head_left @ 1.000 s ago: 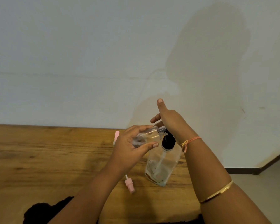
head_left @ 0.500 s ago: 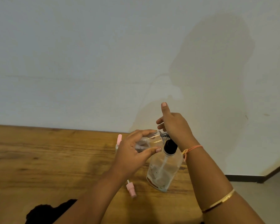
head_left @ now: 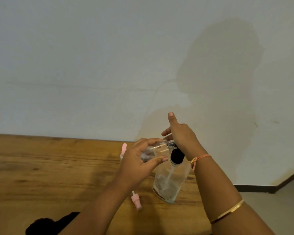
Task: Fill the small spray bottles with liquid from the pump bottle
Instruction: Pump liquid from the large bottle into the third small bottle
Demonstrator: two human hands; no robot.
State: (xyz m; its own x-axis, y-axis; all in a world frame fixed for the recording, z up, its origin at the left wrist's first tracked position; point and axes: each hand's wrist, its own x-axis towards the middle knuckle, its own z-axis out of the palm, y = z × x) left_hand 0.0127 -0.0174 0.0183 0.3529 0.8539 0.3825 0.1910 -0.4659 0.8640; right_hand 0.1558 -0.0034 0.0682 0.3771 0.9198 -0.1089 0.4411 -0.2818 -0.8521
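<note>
1. Head view, the step in hand: low and right of centre in the frame, the left hand (head_left: 139, 165) is curled around a small clear spray bottle (head_left: 153, 150), held on its side with its open threaded neck at the nozzle of the pump bottle (head_left: 171, 180). This looks like the filling step itself, with liquid being pumped across.
2. The right hand (head_left: 180, 134) lies over the black pump head (head_left: 176, 156). Its palm presses down on the head, its thumb sticks up and its fingers are loosely spread, so it grips nothing.
3. The pump bottle stands upright on the wooden table (head_left: 49, 167), near the table's right end.
4. The next move, as I judge it, calls for keeping the small neck lined up with the nozzle through each press, since the opening is narrow and liquid could miss.
5. Count: one pump bottle. One small spray bottle is in hand. A second, with a pink cap (head_left: 124, 147), shows partly behind the left hand. One loose pink sprayer top (head_left: 136, 201) lies on the table below the hands.
</note>
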